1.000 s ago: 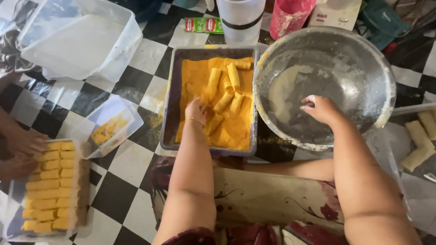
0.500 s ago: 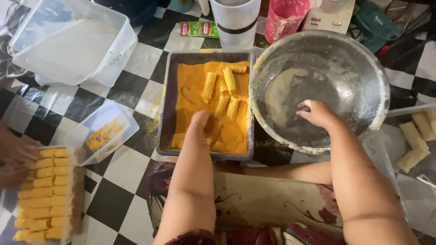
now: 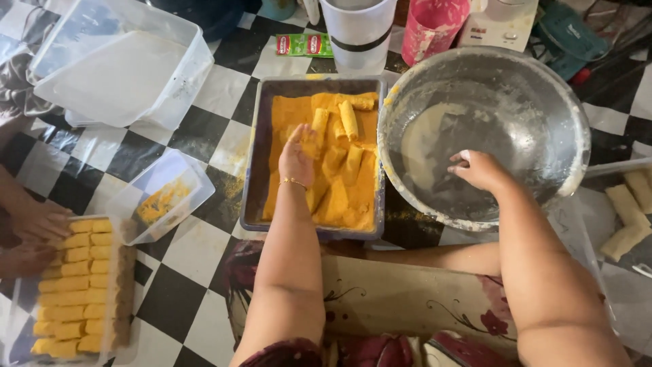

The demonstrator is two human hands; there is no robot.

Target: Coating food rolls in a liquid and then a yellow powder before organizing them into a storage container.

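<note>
The left hand [image 3: 297, 155] is over the rectangular grey tray [image 3: 252, 156], fingers loosely curled about a crumb-coated roll [image 3: 314, 143]; whether it truly grips the roll cannot be told. A thin gold bracelet [image 3: 293, 181] sits at the wrist. The tray holds a bed of fine orange-yellow breadcrumbs [image 3: 288, 112], dry and powdery, with several cylindrical rolls [image 3: 348, 119] lying in it, all dusted the same colour.

The right hand [image 3: 479, 170] is inside the large round metal bowl [image 3: 564, 122], fingers bent and smeared white; nothing visible is held. The bowl is dull steel, its inner wall streaked with pale batter [image 3: 418, 139]. Its rim touches the tray's right edge.

To the left, a clear plastic box [image 3: 146, 217] with crumb residue lies tilted, near the tray. Beside it a flat container [image 3: 122, 285] carries coated rolls packed in neat rows. Another person's hand [image 3: 37, 221] rests at its left edge. A large translucent lidded tub [image 3: 119, 64] stands at upper left. Pale uncoated rolls [image 3: 628, 214] lie at far right. The surface is a glossy black-and-white chequered cloth [image 3: 190, 251].
</note>
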